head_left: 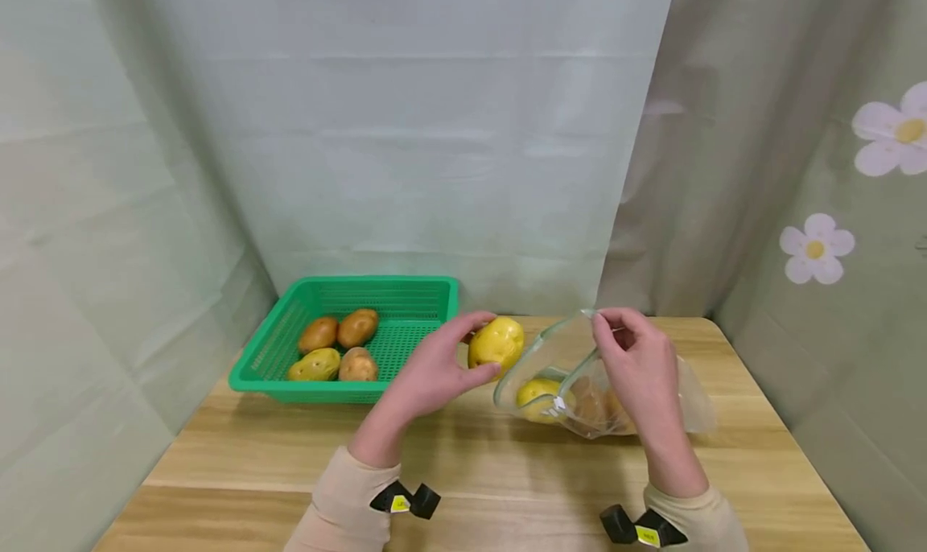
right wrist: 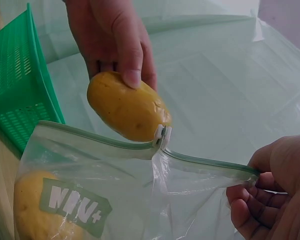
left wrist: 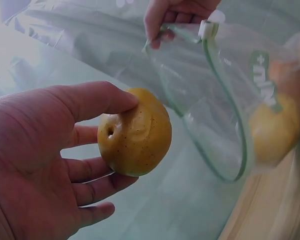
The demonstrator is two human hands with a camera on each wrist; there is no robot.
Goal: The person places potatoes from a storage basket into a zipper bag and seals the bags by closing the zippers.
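Note:
My left hand grips a yellow potato between thumb and fingers, just left of the open mouth of a clear zip bag. My right hand pinches the bag's upper rim and holds the mouth up. Inside the bag lie a yellow potato and brown ones. The bag rests on the wooden table.
A green plastic basket stands at the back left of the table with several potatoes in it. Pale cloth walls close in the back and both sides; the right wall has flower prints.

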